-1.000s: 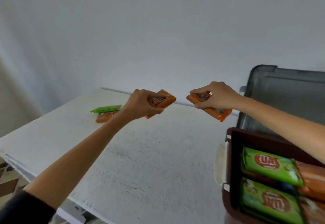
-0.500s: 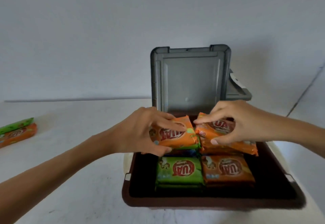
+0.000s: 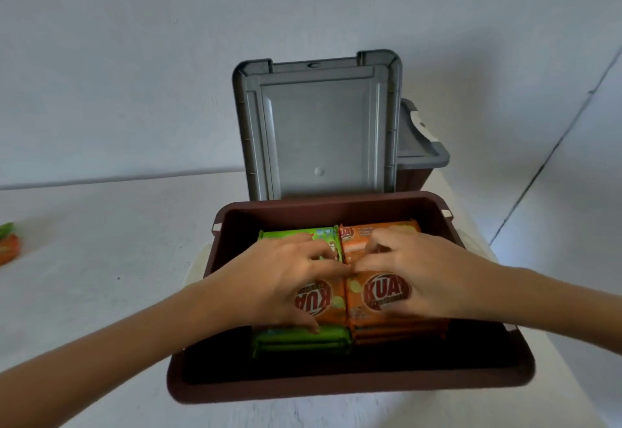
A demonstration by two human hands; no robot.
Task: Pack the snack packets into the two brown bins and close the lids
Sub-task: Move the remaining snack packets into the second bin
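Note:
The brown bin stands open in front of me, its grey lid upright behind it. Stacks of green and orange snack packets fill its middle. My left hand lies over an orange packet on the left stack, thumb at its front edge, above a green packet. My right hand holds a second orange packet down on the right stack. Behind my hands lie a green packet and an orange one. A second brown bin sits behind, lid down.
At the far left edge of the white table lie a green packet and an orange packet. The table's right edge runs just past the bin. A plain wall rises behind.
Both hands carried their orange packets from over the table to the bin and lowered them from the back stacks onto the front stacks. My view swung right and down.

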